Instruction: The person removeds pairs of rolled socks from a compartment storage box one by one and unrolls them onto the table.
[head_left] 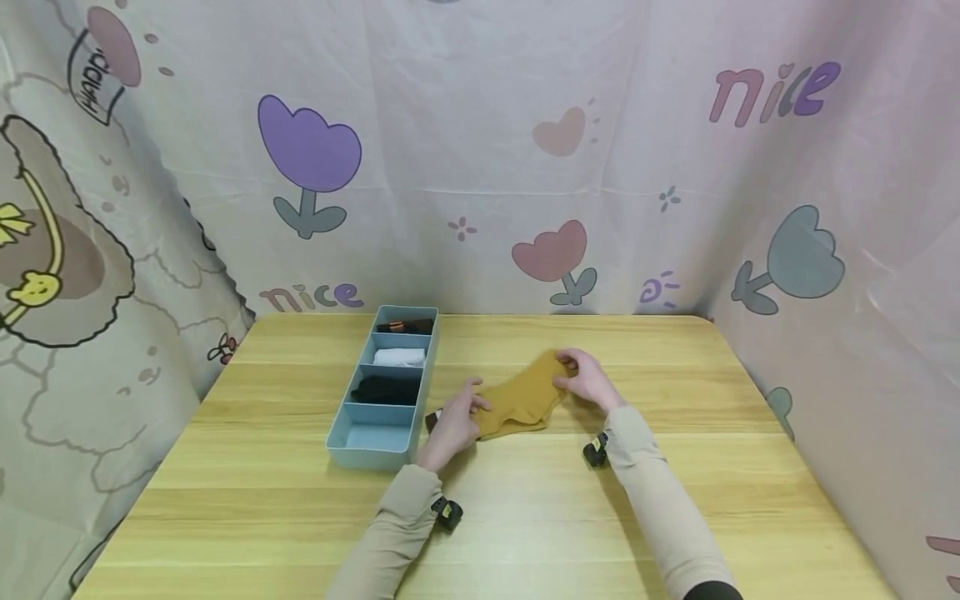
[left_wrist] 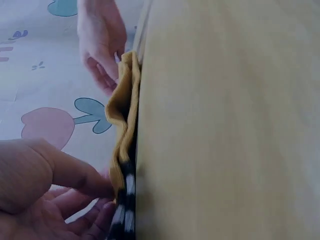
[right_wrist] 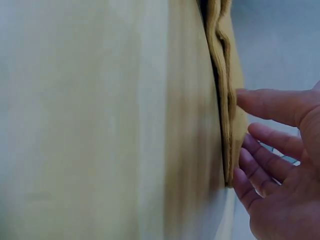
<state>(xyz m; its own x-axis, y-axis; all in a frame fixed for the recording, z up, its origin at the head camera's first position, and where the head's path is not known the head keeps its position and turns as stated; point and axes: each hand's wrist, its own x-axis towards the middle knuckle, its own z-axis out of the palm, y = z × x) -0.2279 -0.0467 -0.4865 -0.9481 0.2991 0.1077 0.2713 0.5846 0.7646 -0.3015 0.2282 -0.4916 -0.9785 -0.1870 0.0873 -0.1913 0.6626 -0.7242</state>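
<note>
Left hand (head_left: 455,421) and right hand (head_left: 588,381), frame center, are touching yellow sock (head_left: 521,400) on bench (head_left: 525,517), fingers spread; blue organizer (head_left: 367,458) is sitting center-left.

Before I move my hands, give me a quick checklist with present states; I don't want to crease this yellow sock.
1. Sock resting on table: ok, it lies there beside the tray.
2. Sock smooth: not ok, its edge ripples in the left wrist view.
3. Left hand at the dark end: ok, it touches the sock there.
4. Right hand at the opposite end: ok, its thumb touches the yellow fabric.
5. Firm hold by either hand: cannot tell, contact shows but pressure does not.
6. Tray's front compartment in sight: ok, its floor shows.
</note>
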